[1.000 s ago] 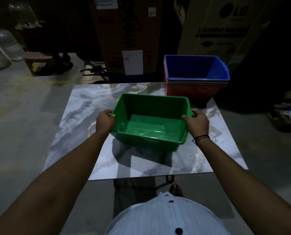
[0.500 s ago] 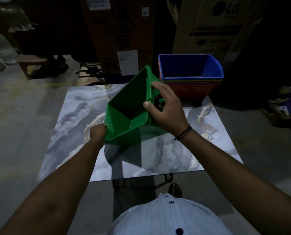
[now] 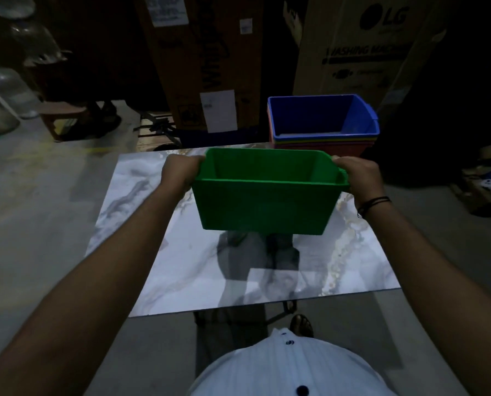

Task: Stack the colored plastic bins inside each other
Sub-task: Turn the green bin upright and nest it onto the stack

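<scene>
Left hand [image 3: 181, 171] clamped on the left end of the green bin [image 3: 263, 207], fingers wrapped over the rim. Green bin held upright and level, clear of the marble table [image 3: 181, 261], mouth up, long axis running side to side between the two hands. Right hand [image 3: 358, 175] closed round the bin's right end, at the notched corner, a dark band at the wrist. Both hands level with each other, neither nearer than the other to the target.

Beyond the green bin and off to its right: the stack of nested bins [image 3: 321, 141], blue bin [image 3: 324, 118] on top, open and empty as far as seen, long axis roughly parallel to the green one. Judged next: carried away from the body and rightward, then lowered straight into the blue mouth, no turning needed.

Hard to tell: the lower bins of the stack, seen only as thin coloured rims above a red base, number uncertain. Whether the stack sat on the table's far corner or just past it, unclear in the gloom. Green bin's floor hidden behind its near wall.
</scene>
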